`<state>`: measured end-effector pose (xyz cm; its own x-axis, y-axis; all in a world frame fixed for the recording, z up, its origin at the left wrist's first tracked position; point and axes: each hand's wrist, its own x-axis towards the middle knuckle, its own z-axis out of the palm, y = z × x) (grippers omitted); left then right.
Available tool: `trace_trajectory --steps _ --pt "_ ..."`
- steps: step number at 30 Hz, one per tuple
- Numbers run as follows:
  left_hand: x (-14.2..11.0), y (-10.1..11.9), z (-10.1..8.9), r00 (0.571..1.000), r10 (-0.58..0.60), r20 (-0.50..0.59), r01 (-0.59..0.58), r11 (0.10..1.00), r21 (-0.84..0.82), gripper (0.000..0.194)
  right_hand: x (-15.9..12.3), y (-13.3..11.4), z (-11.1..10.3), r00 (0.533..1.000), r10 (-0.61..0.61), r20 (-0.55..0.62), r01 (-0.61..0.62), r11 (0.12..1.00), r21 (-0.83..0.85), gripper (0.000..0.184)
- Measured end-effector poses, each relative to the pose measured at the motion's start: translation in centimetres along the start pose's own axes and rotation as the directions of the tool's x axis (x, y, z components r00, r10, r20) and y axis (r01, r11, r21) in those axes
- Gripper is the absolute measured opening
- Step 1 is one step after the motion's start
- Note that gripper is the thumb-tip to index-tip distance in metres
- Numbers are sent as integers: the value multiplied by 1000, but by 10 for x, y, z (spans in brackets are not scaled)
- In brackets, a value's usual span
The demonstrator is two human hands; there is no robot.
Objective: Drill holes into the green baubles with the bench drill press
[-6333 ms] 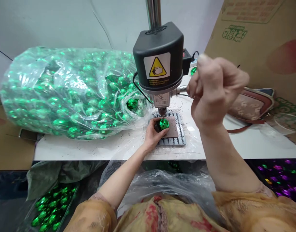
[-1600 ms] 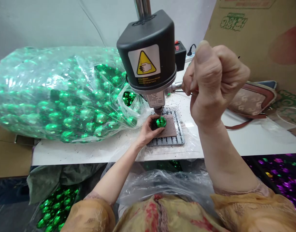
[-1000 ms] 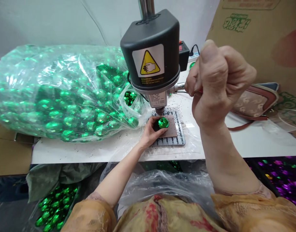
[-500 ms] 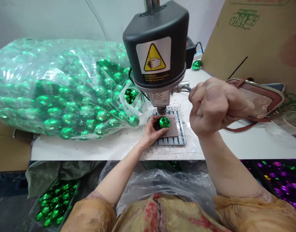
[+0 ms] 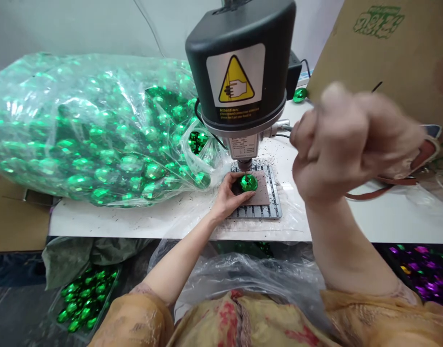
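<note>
Right fist swings outward while left hand keeps the ball

In the middle of the frame, the left hand [image 5: 230,195] pinches the green ball [image 5: 249,183] between thumb and fingers, on the brown board [image 5: 261,195], as it did one second ago. Above it is the chuck [image 5: 245,165] of the drill press [image 5: 239,67]. At right of centre, the right hand [image 5: 347,144], closed around the lever [image 5: 285,128], has moved outward and is blurred. This suggests to me that the lever is being turned; whether the bit goes up or down, I cannot tell.

Around, at left, there is the big bag [image 5: 98,130], its opening close to the drill press; at lower left, a heap of green balls [image 5: 86,299]. At upper right, a second green ball [image 5: 300,95] is now uncovered. The right hand partly hides the purse [image 5: 429,149].
</note>
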<state>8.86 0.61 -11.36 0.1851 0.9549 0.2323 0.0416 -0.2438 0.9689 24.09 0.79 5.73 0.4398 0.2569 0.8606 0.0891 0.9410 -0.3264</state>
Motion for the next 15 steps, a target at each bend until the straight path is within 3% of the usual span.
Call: trace_trajectory --steps 2,5,7,9,10,12,14,15 --pt "-2 4 0 998 30 -48 -27 997 73 55 16 -8 11 994 47 -94 -47 999 4 57" --pt "-19 14 2 974 150 -170 -94 950 299 50 29 -12 19 990 140 -28 -141 989 -52 56" --pt "-43 22 5 953 272 -135 -192 883 428 47 30 -12 19 984 178 -11 -178 981 -81 56" --pt "-73 27 10 924 372 87 -366 796 481 47 28 -11 18 987 160 -15 -160 985 -70 55" --pt "-88 29 12 883 400 247 -470 734 490 47 28 -10 18 990 143 -17 -143 988 -57 55" --pt "-111 32 13 746 386 543 -653 583 483 52 27 -9 18 991 127 -35 -129 991 -34 54" --pt "-117 34 9 637 363 680 -758 452 470 53 28 -8 19 989 135 -55 -136 991 -19 54" --pt "-112 35 4 624 374 686 -774 415 478 48 28 -8 20 988 140 -62 -141 990 -15 53"
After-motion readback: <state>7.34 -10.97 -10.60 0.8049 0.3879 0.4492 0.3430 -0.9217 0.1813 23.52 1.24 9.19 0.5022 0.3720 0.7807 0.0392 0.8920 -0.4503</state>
